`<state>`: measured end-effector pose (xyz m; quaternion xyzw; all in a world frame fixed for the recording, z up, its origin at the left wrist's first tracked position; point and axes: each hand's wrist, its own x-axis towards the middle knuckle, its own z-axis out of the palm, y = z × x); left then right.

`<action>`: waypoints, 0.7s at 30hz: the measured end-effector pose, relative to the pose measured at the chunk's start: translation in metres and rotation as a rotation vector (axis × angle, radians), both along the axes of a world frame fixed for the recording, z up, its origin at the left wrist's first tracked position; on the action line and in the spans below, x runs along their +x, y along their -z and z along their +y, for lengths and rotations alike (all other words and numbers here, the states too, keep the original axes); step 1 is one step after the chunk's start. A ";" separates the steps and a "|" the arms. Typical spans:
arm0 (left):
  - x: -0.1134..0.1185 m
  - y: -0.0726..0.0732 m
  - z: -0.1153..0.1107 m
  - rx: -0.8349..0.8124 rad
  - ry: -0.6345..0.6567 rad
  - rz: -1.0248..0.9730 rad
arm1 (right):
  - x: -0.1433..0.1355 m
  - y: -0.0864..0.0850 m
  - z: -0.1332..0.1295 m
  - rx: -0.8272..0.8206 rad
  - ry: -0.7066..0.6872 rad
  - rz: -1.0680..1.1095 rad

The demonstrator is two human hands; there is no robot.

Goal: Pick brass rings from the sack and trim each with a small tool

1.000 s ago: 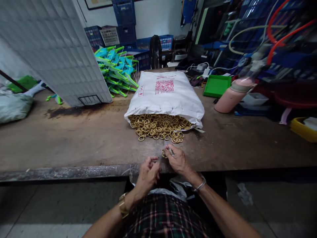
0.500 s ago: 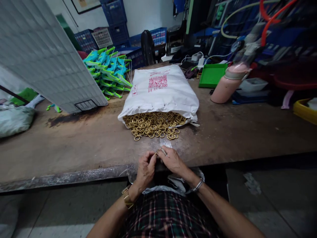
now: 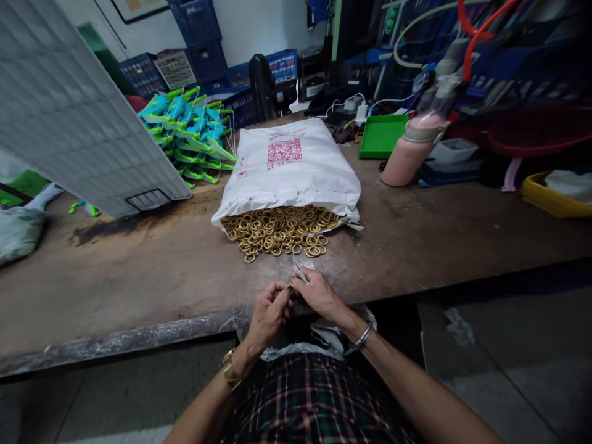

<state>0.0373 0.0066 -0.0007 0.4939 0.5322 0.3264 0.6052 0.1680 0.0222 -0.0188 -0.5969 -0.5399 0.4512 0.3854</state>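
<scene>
Near the table's front edge my left hand (image 3: 268, 311) is closed, its thumb and fingers pinching a small brass-coloured ring (image 3: 287, 286). My right hand (image 3: 320, 295) is closed around a slim tool with a pale body and thin dark tip (image 3: 302, 275), perhaps a small knife; its exact kind is unclear. Both sets of fingertips meet at the ring, which they partly hide. Just beyond the hands, a heap of gold-coloured rings (image 3: 277, 231) spills from the open mouth of a white sack (image 3: 289, 185) with red print.
Left on the table (image 3: 152, 271) leans a tall grey ribbed panel (image 3: 134, 142), with stacked green and turquoise frames (image 3: 194, 139) behind it. To the right are a green tray (image 3: 382, 137), a pink bottle (image 3: 407, 160) and a yellow tray (image 3: 555, 200).
The view has turned slightly right, so the scene sits further left. The tool in my right hand has tilted, and its dark tip now points up and away. Both hands stay together at the ring.
</scene>
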 end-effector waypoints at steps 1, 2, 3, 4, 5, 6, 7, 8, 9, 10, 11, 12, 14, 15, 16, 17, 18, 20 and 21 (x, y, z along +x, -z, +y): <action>-0.001 -0.001 0.000 -0.031 0.016 -0.019 | 0.000 0.000 -0.001 0.000 -0.007 -0.005; -0.003 -0.001 0.001 -0.057 0.030 -0.038 | -0.001 0.001 -0.001 0.003 -0.014 -0.011; -0.004 -0.001 0.001 -0.075 0.038 -0.057 | -0.001 0.001 -0.002 0.008 -0.022 -0.018; -0.005 0.000 0.002 -0.087 0.044 -0.072 | -0.001 0.001 -0.002 0.017 -0.030 -0.026; -0.006 0.001 0.002 -0.093 0.048 -0.086 | -0.002 0.000 -0.002 0.025 -0.037 -0.035; -0.007 0.001 0.003 -0.099 0.051 -0.101 | -0.002 0.000 -0.002 0.034 -0.042 -0.046; -0.008 0.002 0.003 -0.105 0.052 -0.119 | -0.003 0.000 -0.002 0.044 -0.044 -0.060; -0.009 0.003 0.003 -0.110 0.051 -0.141 | -0.003 -0.001 -0.002 0.052 -0.044 -0.080; -0.010 0.003 0.002 -0.114 0.044 -0.168 | -0.003 -0.002 -0.002 0.060 -0.041 -0.107; -0.010 0.004 0.002 -0.120 0.032 -0.197 | -0.004 -0.003 -0.002 0.067 -0.039 -0.140; -0.011 0.004 0.002 -0.123 0.019 -0.225 | -0.004 -0.004 -0.003 0.077 -0.039 -0.177; -0.012 0.004 0.002 -0.125 0.007 -0.248 | -0.004 -0.005 -0.003 0.088 -0.045 -0.216; -0.012 0.005 0.001 -0.121 -0.011 -0.277 | -0.005 -0.007 -0.007 0.113 -0.091 -0.289; -0.013 0.005 0.001 -0.115 -0.017 -0.284 | -0.005 -0.008 -0.008 0.128 -0.133 -0.320; -0.013 0.005 0.001 -0.108 -0.023 -0.287 | -0.006 -0.008 -0.010 0.140 -0.180 -0.351; -0.013 0.006 0.001 -0.101 -0.030 -0.290 | -0.006 -0.009 -0.012 0.149 -0.223 -0.383; -0.013 0.006 0.001 -0.095 -0.037 -0.293 | -0.007 -0.009 -0.013 0.156 -0.259 -0.416; -0.012 0.008 0.002 -0.084 -0.050 -0.300 | -0.008 -0.008 -0.015 0.169 -0.297 -0.481; -0.012 0.008 0.002 -0.080 -0.052 -0.303 | -0.008 -0.007 -0.016 0.175 -0.305 -0.512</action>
